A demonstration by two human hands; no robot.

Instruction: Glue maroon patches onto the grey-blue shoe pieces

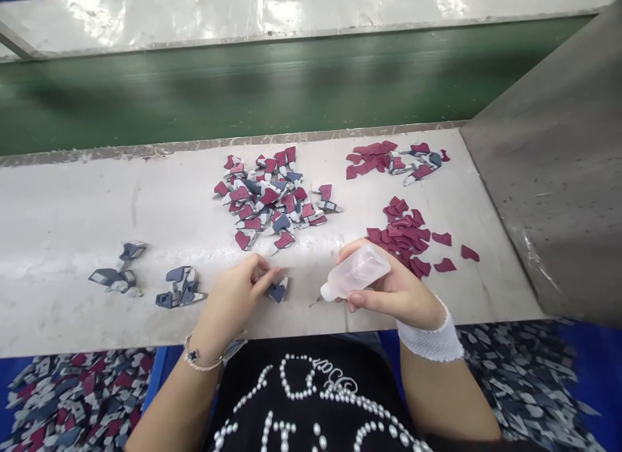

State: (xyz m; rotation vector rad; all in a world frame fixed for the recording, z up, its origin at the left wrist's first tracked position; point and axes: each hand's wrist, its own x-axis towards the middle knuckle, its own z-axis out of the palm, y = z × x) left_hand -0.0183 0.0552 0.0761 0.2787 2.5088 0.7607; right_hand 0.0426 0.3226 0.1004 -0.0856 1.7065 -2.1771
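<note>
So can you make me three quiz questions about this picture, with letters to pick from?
1. Which hand holds the bottle?
A the left hand
B the right hand
C neither

2. What colour are the loose pieces by that hand?
A green
B yellow
C dark red

3. Which way does the bottle's tip point?
A to the left
B straight up
C back at the person's chest

Answers:
1 B, because the fingers of that hand wrap around the bottle.
2 C, because the pile beside that hand shows dark red.
3 A, because the narrow end sticks out to the left of the bottle's body.
</note>
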